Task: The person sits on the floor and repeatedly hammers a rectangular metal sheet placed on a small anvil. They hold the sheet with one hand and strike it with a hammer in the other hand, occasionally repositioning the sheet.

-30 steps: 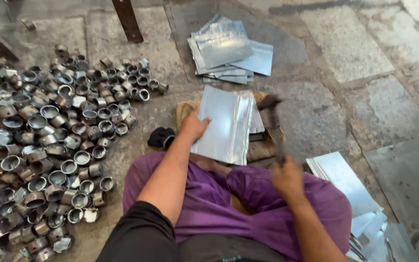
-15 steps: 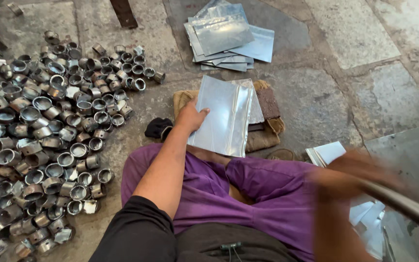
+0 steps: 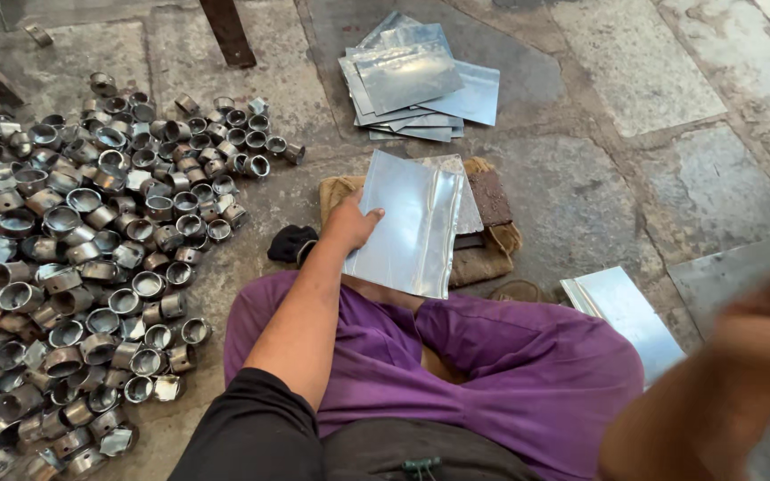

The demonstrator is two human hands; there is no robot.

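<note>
I sit cross-legged on a stone floor in purple trousers. My left hand (image 3: 350,224) rests on the left edge of a bent shiny metal sheet (image 3: 407,224), holding it down on a brown block wrapped in sacking (image 3: 483,233). My right hand (image 3: 759,334) is raised at the right edge, blurred by motion; what it holds cannot be made out. A grey flat shape (image 3: 741,267) shows behind it.
A large heap of short metal rings (image 3: 82,258) covers the floor at left. A stack of flat metal sheets (image 3: 416,82) lies further ahead. More sheets (image 3: 626,312) lie by my right knee. A dark cloth (image 3: 291,242) sits beside my left wrist. A wooden leg (image 3: 227,31) stands at top.
My right hand has swung from over the block out to the right and up, now blurred near the frame edge. My left hand stays on the sheet.
</note>
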